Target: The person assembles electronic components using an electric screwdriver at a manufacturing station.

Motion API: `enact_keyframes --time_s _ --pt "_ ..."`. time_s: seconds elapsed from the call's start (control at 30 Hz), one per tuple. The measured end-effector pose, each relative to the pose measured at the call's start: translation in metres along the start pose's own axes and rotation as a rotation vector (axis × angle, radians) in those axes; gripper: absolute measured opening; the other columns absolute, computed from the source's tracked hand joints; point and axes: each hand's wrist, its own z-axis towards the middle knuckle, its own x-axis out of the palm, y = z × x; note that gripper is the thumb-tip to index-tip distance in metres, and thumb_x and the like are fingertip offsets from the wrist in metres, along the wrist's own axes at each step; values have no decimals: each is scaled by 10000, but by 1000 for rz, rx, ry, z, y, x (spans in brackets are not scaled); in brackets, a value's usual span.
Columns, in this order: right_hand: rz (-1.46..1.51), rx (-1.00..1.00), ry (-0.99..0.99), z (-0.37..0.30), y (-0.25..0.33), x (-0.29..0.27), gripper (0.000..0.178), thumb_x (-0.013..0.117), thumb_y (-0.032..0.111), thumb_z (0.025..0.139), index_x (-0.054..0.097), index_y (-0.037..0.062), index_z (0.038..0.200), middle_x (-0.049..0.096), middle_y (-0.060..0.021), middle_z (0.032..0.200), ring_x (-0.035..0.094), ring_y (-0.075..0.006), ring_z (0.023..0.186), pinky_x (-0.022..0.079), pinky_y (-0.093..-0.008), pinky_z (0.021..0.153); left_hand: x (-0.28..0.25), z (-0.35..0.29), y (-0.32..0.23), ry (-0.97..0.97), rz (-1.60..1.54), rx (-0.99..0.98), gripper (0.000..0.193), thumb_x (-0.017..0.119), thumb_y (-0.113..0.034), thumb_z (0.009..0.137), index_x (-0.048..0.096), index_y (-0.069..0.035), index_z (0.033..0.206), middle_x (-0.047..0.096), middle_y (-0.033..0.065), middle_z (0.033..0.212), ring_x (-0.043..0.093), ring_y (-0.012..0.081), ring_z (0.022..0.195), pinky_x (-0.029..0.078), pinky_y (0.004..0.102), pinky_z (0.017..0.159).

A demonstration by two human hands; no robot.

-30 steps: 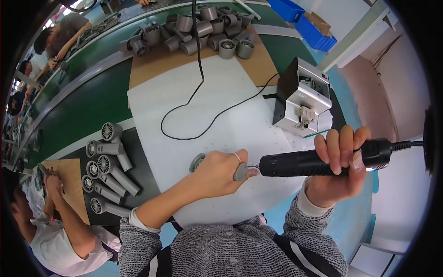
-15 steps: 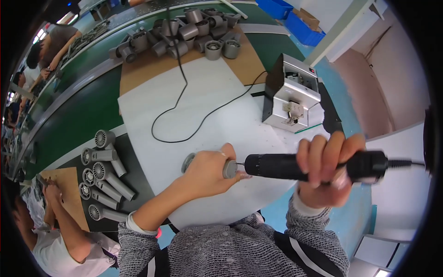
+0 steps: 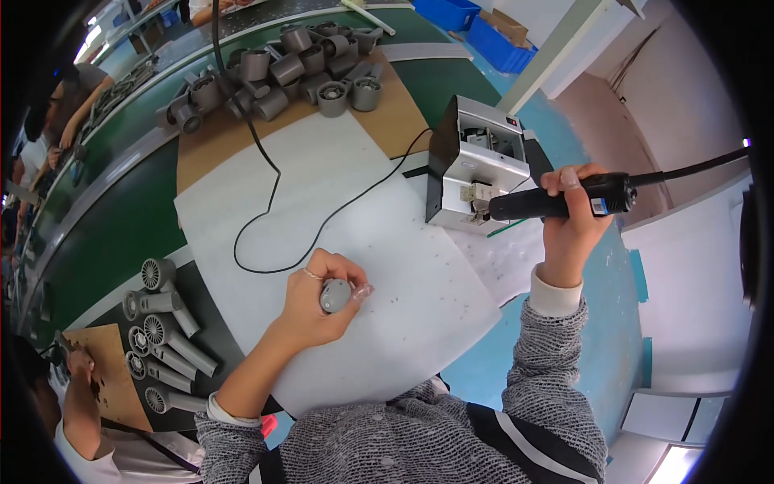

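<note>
My left hand (image 3: 318, 302) is closed around a grey handheld fan body (image 3: 334, 297), held above the white sheet (image 3: 379, 339). Its round end faces up and the rest is hidden by my fingers. A black electric screwdriver (image 3: 528, 206) is gripped in my right hand (image 3: 576, 214), lying nearly level. The tool's front end meets the small metal block at the front of a silver and black screw feeder (image 3: 476, 165); its bit tip cannot be made out clearly.
Grey fan bodies (image 3: 286, 68) lie heaped on brown cardboard at the back, with several more (image 3: 181, 339) at the left. A black cable (image 3: 278, 173) loops over the sheet. At the lower left, a co-worker's hand (image 3: 81, 363) works over a brown board. Blue bins (image 3: 500, 48) stand at the back right.
My right hand has carried the screwdriver away from the fan body, up and forward to the screw feeder. My left hand has shifted slightly left, turning the fan body's end upward.
</note>
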Motion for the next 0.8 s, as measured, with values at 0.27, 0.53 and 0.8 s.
enact_keyframes --time_s 0.27,0.53,0.8 --pt "-80 15 21 1 -7 8 164 605 -76 802 502 -2 906 549 -118 755 538 -200 668 469 -360 682 -6 5 -10 159 185 3 201 631 74 801 472 -39 847 638 86 761 613 125 671 483 262 633" --pt "-115 115 26 14 -11 23 177 638 -47 786 494 6 873 508 -81 727 527 -189 624 445 -339 621 -4 8 -21 184 286 -19 159 689 5 785 542 -38 827 633 53 699 607 109 627 472 256 585" --pt "285 390 150 -23 24 40 177 580 33 830 470 38 968 428 -20 749 420 -118 659 385 -296 670 3 -1 -28 218 568 45 214 724 -216 835 567 -73 862 572 115 567 602 259 511 455 332 492"
